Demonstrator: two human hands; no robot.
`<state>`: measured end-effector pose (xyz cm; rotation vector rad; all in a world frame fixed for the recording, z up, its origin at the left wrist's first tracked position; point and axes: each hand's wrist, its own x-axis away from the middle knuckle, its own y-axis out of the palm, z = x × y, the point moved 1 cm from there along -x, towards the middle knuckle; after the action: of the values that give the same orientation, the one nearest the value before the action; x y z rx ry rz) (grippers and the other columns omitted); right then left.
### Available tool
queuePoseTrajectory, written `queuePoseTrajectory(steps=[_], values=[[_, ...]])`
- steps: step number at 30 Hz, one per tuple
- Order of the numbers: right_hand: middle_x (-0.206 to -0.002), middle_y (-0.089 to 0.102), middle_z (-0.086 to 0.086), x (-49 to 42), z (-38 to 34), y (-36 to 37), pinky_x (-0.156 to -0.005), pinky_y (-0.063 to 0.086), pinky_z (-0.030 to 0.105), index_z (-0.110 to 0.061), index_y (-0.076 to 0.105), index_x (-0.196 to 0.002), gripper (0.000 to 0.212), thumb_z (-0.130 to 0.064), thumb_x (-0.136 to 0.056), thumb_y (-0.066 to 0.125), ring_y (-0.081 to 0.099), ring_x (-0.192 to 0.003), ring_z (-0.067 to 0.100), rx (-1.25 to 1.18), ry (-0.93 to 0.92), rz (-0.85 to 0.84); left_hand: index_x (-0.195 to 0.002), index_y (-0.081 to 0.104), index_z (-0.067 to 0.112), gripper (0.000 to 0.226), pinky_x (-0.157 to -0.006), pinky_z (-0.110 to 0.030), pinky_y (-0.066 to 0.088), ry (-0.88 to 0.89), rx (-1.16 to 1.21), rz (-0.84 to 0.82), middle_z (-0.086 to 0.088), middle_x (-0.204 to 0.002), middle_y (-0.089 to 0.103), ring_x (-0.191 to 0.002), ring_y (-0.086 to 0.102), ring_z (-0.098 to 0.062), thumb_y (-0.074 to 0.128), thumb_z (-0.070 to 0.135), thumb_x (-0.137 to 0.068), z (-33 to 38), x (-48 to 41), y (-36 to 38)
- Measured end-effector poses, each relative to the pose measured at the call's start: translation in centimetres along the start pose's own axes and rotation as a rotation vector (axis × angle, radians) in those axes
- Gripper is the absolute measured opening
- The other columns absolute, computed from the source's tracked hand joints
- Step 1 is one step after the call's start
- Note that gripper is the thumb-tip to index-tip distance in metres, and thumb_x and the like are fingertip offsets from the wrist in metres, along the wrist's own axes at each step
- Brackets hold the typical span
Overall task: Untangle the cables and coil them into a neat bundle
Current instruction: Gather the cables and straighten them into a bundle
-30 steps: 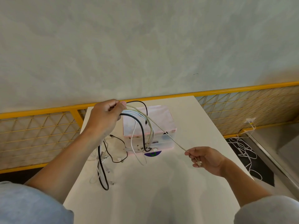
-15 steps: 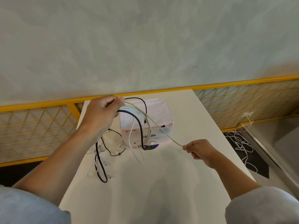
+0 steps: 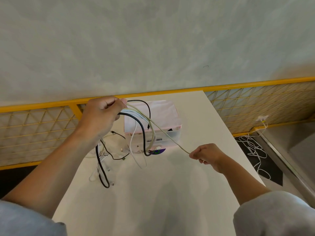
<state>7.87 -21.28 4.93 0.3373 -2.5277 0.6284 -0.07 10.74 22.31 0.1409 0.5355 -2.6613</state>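
Observation:
My left hand (image 3: 100, 116) is raised over the white table (image 3: 153, 193) and grips a bundle of cables (image 3: 141, 120), black, white and grey-green, that loop down from the fist. A thick black cable (image 3: 100, 169) hangs below the wrist onto the table, among loose white ends and plugs. One pale cable (image 3: 168, 138) runs taut from the left fist down to my right hand (image 3: 206, 154), which pinches it between thumb and curled fingers. The cable's far end is hidden inside that hand.
A pink-lidded clear plastic box (image 3: 156, 121) stands on the table behind the loops. A yellow mesh railing (image 3: 247, 99) runs along the table's far edge. To the right on the floor lies another white cable tangle (image 3: 255, 150) on a dark mat.
My right hand has slid up the pale cable toward the left hand, so the stretch between them is shorter. The left hand keeps its grip on the bundle.

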Motion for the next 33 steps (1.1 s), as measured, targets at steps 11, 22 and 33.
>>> queuePoseTrajectory(steps=[11,22,33], values=[[-0.076,0.070,0.003,-0.7,-0.5,0.6,-0.064,0.040,0.028,-0.003,0.078,-0.086,0.011,-0.010,-0.079,0.083,0.060,-0.070,0.019,-0.037,0.036,0.035,-0.081,0.069,0.003,0.029,-0.051,-0.014,0.035,-0.025,-0.048,-0.058,0.013,-0.046,0.032,-0.056,0.037,-0.013,0.061,0.025,-0.098,0.7,0.2,-0.3],[-0.082,0.073,0.011,-1.6,0.0,1.4,-0.065,0.049,0.026,-0.006,0.077,-0.077,0.011,-0.013,-0.075,0.086,0.062,-0.069,0.020,0.054,0.059,0.211,-0.073,0.070,0.011,0.028,-0.075,-0.028,0.044,-0.057,-0.043,-0.165,0.014,-0.051,0.037,-0.036,0.037,-0.004,0.062,0.023,-0.097,1.0,0.6,0.3],[-0.108,0.072,0.004,-0.1,-2.8,3.2,-0.080,0.048,0.026,-0.016,0.071,-0.084,0.013,-0.008,-0.081,0.081,0.065,-0.100,0.020,0.028,-0.129,-0.017,-0.079,0.069,0.019,0.027,-0.070,-0.032,0.051,-0.070,-0.108,-0.341,0.000,-0.062,0.044,-0.034,0.035,-0.004,0.056,0.031,-0.100,1.1,1.3,0.3]])
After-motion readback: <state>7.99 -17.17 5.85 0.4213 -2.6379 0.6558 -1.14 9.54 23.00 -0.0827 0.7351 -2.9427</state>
